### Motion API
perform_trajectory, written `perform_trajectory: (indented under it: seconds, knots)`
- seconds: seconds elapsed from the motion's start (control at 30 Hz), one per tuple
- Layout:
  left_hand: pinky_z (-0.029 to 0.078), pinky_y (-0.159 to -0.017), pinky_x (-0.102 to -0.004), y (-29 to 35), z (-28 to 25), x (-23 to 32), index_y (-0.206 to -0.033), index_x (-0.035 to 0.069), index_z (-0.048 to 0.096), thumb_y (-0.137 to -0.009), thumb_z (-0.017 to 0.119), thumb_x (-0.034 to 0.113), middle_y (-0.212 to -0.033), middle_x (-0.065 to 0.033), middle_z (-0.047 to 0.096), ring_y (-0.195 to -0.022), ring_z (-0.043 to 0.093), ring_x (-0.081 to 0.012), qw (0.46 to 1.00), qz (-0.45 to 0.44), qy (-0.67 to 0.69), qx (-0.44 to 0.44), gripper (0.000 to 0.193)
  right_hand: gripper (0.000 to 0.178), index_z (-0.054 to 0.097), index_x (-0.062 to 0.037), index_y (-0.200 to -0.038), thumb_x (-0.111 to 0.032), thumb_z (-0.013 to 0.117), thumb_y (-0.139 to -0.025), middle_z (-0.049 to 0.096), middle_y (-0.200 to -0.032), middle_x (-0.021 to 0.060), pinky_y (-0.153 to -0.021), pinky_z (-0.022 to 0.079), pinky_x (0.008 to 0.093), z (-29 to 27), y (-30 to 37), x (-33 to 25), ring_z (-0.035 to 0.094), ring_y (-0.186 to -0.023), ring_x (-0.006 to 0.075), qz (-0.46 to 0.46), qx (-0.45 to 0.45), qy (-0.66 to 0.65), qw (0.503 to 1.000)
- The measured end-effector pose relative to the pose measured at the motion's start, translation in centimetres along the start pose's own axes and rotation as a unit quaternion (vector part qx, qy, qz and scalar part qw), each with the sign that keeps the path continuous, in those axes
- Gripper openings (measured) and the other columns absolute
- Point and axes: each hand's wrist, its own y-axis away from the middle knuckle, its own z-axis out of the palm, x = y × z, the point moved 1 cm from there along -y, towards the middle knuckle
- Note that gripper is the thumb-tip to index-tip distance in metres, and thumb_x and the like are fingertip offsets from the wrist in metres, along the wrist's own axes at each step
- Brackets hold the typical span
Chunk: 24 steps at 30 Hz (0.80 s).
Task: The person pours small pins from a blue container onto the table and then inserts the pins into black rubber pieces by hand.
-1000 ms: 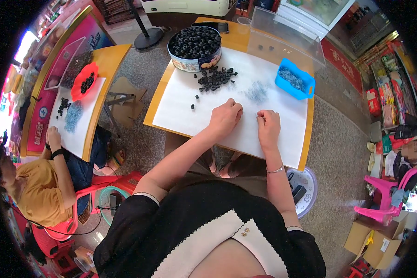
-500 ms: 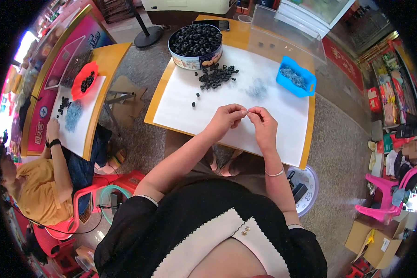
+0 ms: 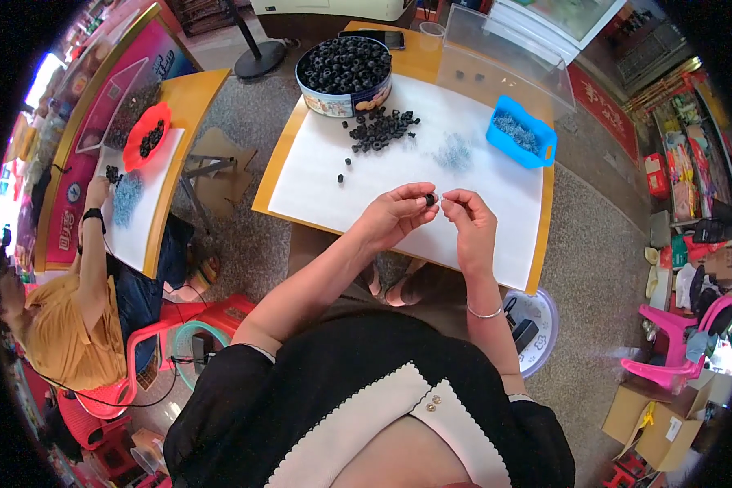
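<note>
Black piece, small, pinched between thumb and fingers of your left hand over the white sheet. Your right hand is just beside it, thumb and forefinger together; whether they grip anything cannot be told. Beyond your hands: loose black pieces, a pale-blue scatter and, farther right, a blue tray.

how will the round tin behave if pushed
The round tin is probably heavy, filled to the brim with black pieces. Wide and low, it seems more apt to slide than tip, though a jolt might spill the top pieces.
</note>
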Motion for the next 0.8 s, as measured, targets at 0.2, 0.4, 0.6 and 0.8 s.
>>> perform_trajectory:
  seconds: [0.2,0.4,0.6,0.8]
  knots:
    - [0.053,-0.084,-0.0299,0.3,-0.5,-0.2,-0.112,-0.002,0.058,-0.087,0.057,-0.001,-0.104,-0.0115,0.062,-0.091,0.063,-0.0208,0.999,0.025,-0.018,-0.010,0.024,0.008,0.063,-0.0009,-0.092,-0.002,0.061,-0.084,0.060,-0.084,-0.0002,-0.070,0.042,0.0210,0.6,0.6,-0.9,0.052,-0.077,0.0069,-0.082,-0.008,0.090,0.992]
    - [0.050,-0.084,-0.0302,0.6,-1.4,-0.5,-0.115,0.000,0.056,-0.086,0.059,0.002,-0.104,-0.0087,0.061,-0.095,0.060,-0.0193,0.995,0.062,-0.073,-0.025,0.029,0.012,0.064,-0.0015,-0.093,-0.001,0.063,-0.080,0.061,-0.085,0.0060,-0.069,0.045,0.0271,1.1,0.7,-1.0,0.056,-0.078,0.0167,-0.213,-0.029,0.253,0.943]
    - [0.050,-0.083,-0.0315,1.5,-1.8,-0.5,-0.110,-0.003,0.058,-0.086,0.059,0.001,-0.101,-0.0101,0.062,-0.090,0.061,-0.0171,0.996,0.086,-0.029,0.023,0.024,0.029,0.063,-0.0036,-0.107,-0.001,0.062,-0.078,0.061,-0.092,0.0084,-0.071,0.046,0.0365,2.3,1.3,-0.5,0.054,-0.080,0.0268,-0.362,-0.068,0.439,0.820]
    - [0.051,-0.083,-0.0277,3.6,-4.2,0.5,-0.114,-0.003,0.054,-0.089,0.057,0.008,-0.103,-0.0118,0.061,-0.093,0.061,-0.0185,0.995,0.097,-0.003,0.037,0.028,0.032,0.061,-0.0041,-0.112,-0.003,0.060,-0.080,0.060,-0.090,0.0090,-0.071,0.046,0.0366,4.9,0.7,-0.6,0.054,-0.081,0.0265,-0.303,-0.144,0.317,0.887]
